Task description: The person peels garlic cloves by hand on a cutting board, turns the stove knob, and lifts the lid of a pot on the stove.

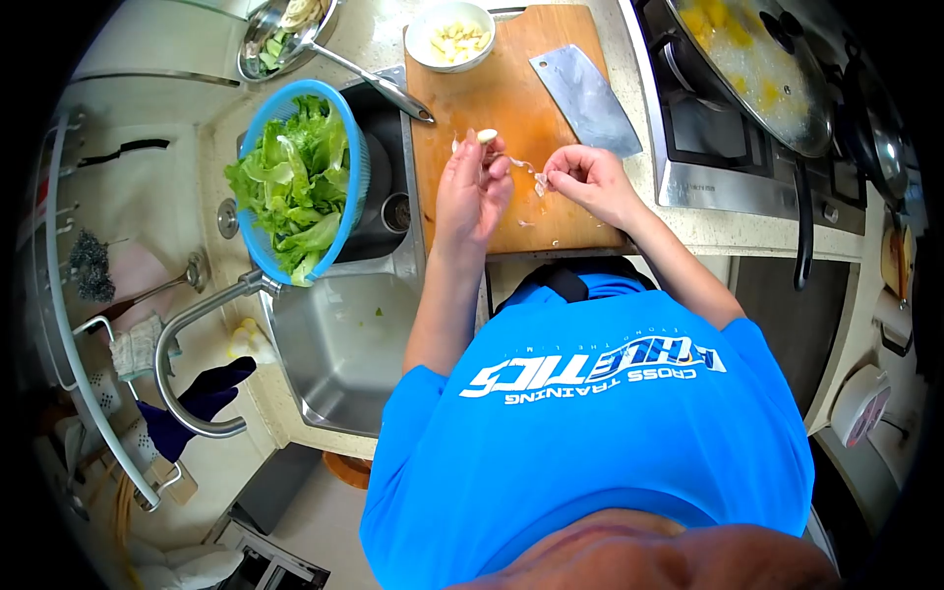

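Observation:
Above the wooden cutting board, my left hand pinches a pale garlic clove between its fingertips. My right hand is closed at the fingertips on a thin piece of garlic skin, a little to the right of the left hand. More scraps of skin lie on the board. A cleaver rests flat across the board's right edge. Behind the hands, a white bowl holds chopped pale yellow pieces.
Left of the board, a blue basket of lettuce sits over the sink, near the curved faucet. A metal ladle or strainer lies behind it. At right, a lidded pan with yellow food stands on the stove.

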The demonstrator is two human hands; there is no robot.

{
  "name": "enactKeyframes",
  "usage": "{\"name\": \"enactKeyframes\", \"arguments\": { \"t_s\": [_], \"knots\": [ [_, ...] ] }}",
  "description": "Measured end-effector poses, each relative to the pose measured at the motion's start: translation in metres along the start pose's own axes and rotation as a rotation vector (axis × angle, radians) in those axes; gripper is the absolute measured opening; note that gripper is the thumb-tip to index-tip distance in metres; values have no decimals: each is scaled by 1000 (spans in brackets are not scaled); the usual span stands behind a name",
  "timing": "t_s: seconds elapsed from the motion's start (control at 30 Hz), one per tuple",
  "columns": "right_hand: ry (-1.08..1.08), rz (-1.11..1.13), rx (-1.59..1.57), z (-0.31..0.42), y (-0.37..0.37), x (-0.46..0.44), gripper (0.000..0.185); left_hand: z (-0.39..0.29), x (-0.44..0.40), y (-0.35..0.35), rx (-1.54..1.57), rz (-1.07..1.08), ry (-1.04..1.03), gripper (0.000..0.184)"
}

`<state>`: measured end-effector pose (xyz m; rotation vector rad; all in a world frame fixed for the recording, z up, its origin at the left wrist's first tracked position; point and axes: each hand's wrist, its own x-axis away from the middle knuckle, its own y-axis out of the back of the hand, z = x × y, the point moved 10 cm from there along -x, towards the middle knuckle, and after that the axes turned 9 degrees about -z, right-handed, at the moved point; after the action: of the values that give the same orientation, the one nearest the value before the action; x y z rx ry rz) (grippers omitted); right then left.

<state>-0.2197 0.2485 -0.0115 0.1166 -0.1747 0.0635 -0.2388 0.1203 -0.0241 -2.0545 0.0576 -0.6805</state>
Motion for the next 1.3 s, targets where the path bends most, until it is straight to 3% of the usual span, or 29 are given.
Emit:
{"name": "enactKeyframes", "arguments": {
  "t_s": [0.13, 0.2, 0.3, 0.47, 0.53, 0.57, 0.67, 0.73, 0.83, 1.0, 1.1, 1.13, 1.2, 1.27, 1.3],
  "knots": [
    [-4, 12, -30, -4, -2, 3, 12, -38, -40, -22, -89, 114, -140, 21],
    [-5, 14, -40, -3, -3, 4, 12, -75, -58, -25, -212, -46, -424, 14],
    [-3, -7, 6, 0, 3, 6, 12, -94, -67, -31, -269, -110, -557, 13],
    [91, -69, 261, 10, 21, 11, 11, -66, -20, -39, -707, -65, -538, 12],
    [308, -31, 498, 25, 13, 13, 8, -45, 12, -34, -975, -55, -534, 11],
    [302, -30, 496, 23, 12, 12, 8, -34, 24, -22, -1119, -49, -552, 10],
    [351, 44, 633, 18, -7, 7, 5, -12, 70, -19, -1474, -4, -699, 25],
    [394, 8, 621, 21, -13, 6, 5, 0, 82, -6, -1599, -21, -798, 34],
    [420, 35, 681, 27, -29, 6, 7, 9, 79, 8, -1601, -117, -773, 37],
    [523, 129, 719, 19, -51, 16, 10, 12, 66, -2, -1588, -79, -872, 33],
    [123, 223, 480, -2, -38, 10, 21, 12, 63, -7, -1617, -48, -928, 27],
    [125, 220, 482, -9, -33, 10, 21, 10, 63, -9, -1623, -45, -961, 23],
    [-150, 185, -177, -31, -20, 11, 23, 8, 64, -8, -1570, -31, -980, 18],
    [-199, 209, -199, -32, -9, 15, 26, 7, 65, -2, -1519, -29, -1003, 12],
    [-299, 158, -346, -34, -4, 16, 26, 6, 55, 15, -1349, -105, -773, 9]
  ]
}}
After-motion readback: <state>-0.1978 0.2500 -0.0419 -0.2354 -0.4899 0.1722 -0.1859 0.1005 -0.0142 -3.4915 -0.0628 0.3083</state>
